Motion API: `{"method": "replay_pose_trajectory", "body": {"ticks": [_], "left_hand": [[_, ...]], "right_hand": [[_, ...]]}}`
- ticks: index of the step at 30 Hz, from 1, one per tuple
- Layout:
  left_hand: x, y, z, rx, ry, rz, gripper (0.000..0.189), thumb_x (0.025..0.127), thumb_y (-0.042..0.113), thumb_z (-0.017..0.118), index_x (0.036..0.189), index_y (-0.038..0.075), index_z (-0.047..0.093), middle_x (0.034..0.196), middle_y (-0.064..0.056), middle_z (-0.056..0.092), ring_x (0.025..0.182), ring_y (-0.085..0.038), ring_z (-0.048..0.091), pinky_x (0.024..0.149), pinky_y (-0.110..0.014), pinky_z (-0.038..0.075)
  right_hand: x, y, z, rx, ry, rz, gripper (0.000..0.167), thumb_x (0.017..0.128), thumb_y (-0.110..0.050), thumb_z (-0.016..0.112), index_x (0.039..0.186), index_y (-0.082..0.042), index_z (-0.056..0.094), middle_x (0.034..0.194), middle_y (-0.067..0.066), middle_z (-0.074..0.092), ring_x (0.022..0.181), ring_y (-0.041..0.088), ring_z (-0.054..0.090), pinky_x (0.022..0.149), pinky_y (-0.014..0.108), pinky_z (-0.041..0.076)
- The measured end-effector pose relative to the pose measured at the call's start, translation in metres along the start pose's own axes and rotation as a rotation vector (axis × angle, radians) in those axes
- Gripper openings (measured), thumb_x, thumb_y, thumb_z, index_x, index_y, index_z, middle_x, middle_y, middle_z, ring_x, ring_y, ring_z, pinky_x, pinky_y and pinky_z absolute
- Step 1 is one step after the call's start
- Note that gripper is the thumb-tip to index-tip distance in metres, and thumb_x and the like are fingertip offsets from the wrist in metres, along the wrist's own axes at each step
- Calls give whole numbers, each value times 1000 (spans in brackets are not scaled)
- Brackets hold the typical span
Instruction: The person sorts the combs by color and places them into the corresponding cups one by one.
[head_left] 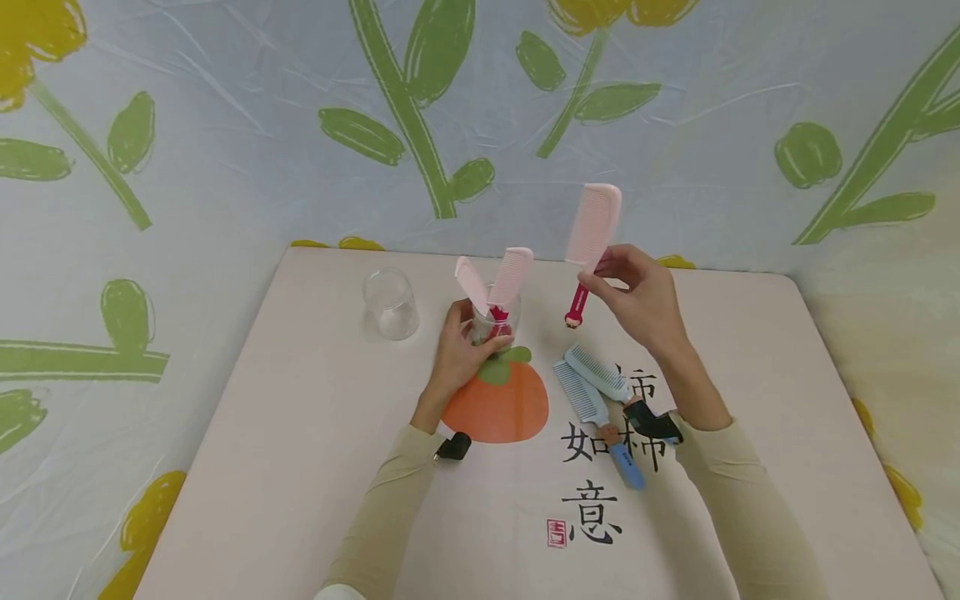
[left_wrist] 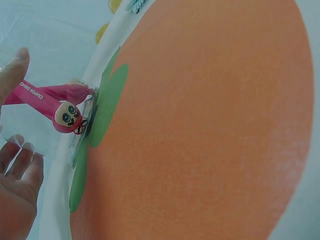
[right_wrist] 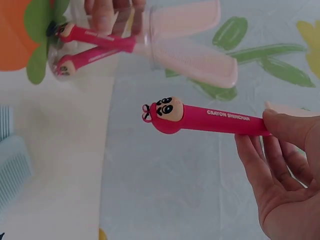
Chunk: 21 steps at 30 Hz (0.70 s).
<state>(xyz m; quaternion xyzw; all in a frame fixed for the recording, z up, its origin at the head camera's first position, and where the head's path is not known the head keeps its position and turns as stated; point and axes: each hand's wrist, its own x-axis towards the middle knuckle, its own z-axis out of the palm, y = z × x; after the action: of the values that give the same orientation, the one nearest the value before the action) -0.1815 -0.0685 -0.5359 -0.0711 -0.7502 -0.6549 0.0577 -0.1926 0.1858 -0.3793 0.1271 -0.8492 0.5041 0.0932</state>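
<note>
While the left hand point(head_left: 465, 346) grasps the glass jar point(head_left: 513, 315) near the far edge of the desk point(head_left: 300, 392), its thumb and fingers curled about the wall, the right hand point(head_left: 643, 293) pinches a pink comb point(head_left: 594, 225) between thumb and fingers where the toothed part meets the red handle point(right_wrist: 212, 119); that comb is raised clear of the desk, to the right of the jar and apart from it, teeth end up and the handle's doll head pointing down; two other combs point(head_left: 513, 275) of the same kind stand crossed and leaning in the jar, handles down; a second jar point(head_left: 397, 318) stands nearer the far left corner, and two blue combs point(head_left: 579, 390) lie touching, well in from the right edge.

The step in hand looks to be bringing the third pink comb to the jar; the next move would seem to call for carrying it left over the mouth and lowering it handle first, the left hand steadying the glass; the leaning pair could get in the way.
</note>
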Motion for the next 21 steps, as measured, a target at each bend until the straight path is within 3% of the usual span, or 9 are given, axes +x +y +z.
{"method": "replay_pose_trajectory", "body": {"ticks": [4, 14, 21], "left_hand": [[0, 0, 1, 5, 3, -7, 74, 84, 15, 87, 142, 7, 42, 137, -7, 50, 125, -24, 48, 116, -43, 39], [0, 0, 0, -1, 3, -13, 74, 84, 15, 87, 141, 5, 41, 137, -9, 50, 125, -24, 47, 116, -42, 39], [1, -1, 0, -13, -1, -2, 74, 83, 15, 88, 141, 6, 42, 136, -7, 50, 124, -22, 47, 114, -41, 40]], "right_hand": [[1, -4, 5, 69, 9, -24, 40, 93, -9, 77, 130, 0, 63, 118, 15, 68, 102, 6, 66, 93, 20, 53], [9, -12, 27, 284, 67, -85, 36, 94, -1, 73, 128, 5, 63, 111, 3, 68, 100, 15, 67, 90, 21, 55], [14, -13, 46, 406, 112, -120, 36, 92, 5, 72, 126, 9, 62, 109, 3, 68, 98, 19, 68, 91, 25, 56]]}}
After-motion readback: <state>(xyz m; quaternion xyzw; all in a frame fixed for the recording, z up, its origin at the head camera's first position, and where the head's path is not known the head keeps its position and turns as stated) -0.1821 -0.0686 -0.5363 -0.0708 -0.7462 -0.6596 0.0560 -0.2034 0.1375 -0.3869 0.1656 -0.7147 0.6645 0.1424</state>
